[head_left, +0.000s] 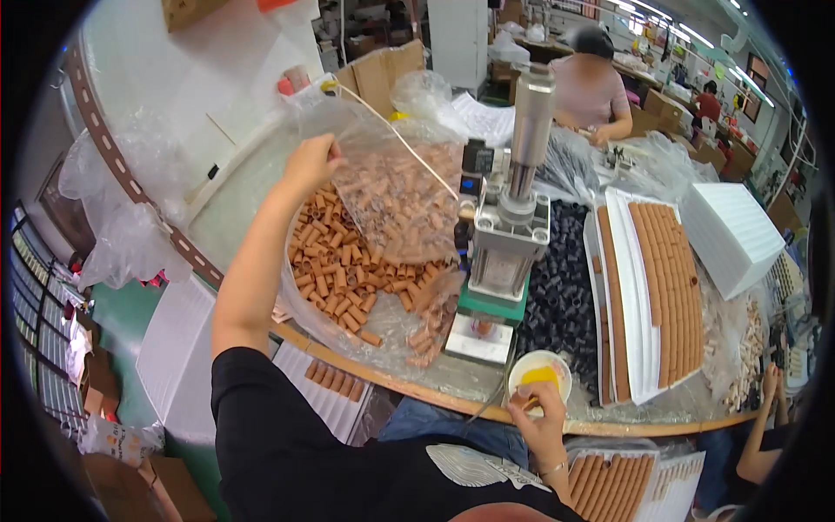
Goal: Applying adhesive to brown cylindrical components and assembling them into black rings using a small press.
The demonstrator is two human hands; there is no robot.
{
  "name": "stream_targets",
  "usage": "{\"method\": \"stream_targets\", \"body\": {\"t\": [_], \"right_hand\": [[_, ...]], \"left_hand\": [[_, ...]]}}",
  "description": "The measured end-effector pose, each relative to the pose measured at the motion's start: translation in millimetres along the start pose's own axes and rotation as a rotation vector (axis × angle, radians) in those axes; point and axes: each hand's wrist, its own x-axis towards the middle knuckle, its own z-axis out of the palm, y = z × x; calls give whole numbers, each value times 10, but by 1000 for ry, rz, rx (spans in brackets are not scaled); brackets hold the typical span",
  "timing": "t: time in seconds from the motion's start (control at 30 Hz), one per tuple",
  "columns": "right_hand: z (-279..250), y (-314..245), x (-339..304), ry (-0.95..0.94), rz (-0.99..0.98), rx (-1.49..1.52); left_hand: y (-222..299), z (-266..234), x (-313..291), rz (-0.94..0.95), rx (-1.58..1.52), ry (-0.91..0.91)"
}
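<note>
My left hand (315, 165) is raised over the far left of the bench. Its fingers are closed on the edge of a clear plastic bag (400, 196) that lies over part of a heap of short brown tubes (335, 270). At the front edge of the bench my right hand (541, 419) is closed in a pinch over the near rim of a small white bowl (558, 364). A yellow piece (539, 376) lies in the bowl. What the right fingers hold is too small to make out.
A metal press (504, 244) with a green base stands mid-bench. Right of it lie black pieces (558, 300) and white trays with rows of brown tubes (665, 291). A white foam stack (731, 235) is beyond. Another person (591, 91) sits across the bench.
</note>
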Motion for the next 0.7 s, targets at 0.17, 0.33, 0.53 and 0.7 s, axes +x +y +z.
{"method": "stream_targets", "body": {"t": [0.17,0.33,0.53,0.7], "right_hand": [[86,121,26,89,3,-84],[114,127,386,57,48,-183],[479,547,784,-88,109,-131],[771,713,1055,-62,32,-332]], "left_hand": [[218,415,-1504,-72,-556,-408],[1037,1266,-2292,60,-812,-314],[1845,1884,-2201,296,-484,-52],[1719,2062,-2124,193,-727,-259]]}}
